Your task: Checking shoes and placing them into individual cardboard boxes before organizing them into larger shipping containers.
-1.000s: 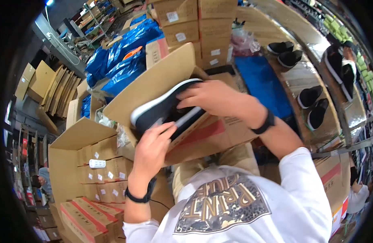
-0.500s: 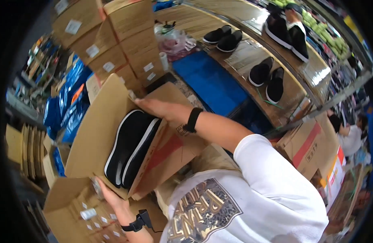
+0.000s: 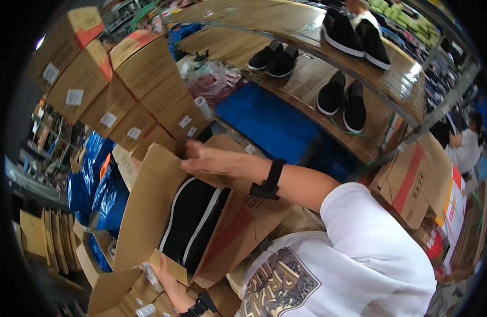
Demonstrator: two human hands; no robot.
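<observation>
A brown cardboard shoe box [image 3: 140,211] lies tilted in front of me with its long lid side raised. In it lies a pair of black shoes [image 3: 193,216] with white sole edges. My right hand [image 3: 209,160] reaches across to the far end of the box, its fingers bent at the corner and partly hidden. At the near end my left hand [image 3: 167,277] grips a short end flap [image 3: 172,268], which is folded inward over the shoes' ends. A shiny whitish thing by its fingers is too small to make out. Both wrists wear black bands.
Stacked brown shoe boxes [image 3: 148,68] rise at the upper left, near blue plastic wrapping [image 3: 95,179]. Black shoes [image 3: 354,105] stand on wooden shelves behind a metal post [image 3: 444,100]. An open carton [image 3: 106,293] holds more boxes at lower left. Another person [image 3: 465,142] is far right.
The box has shifted right and slightly down in view. A short end flap now shows folded in beside my left hand. My right hand's fingers have bent more at the far end.
</observation>
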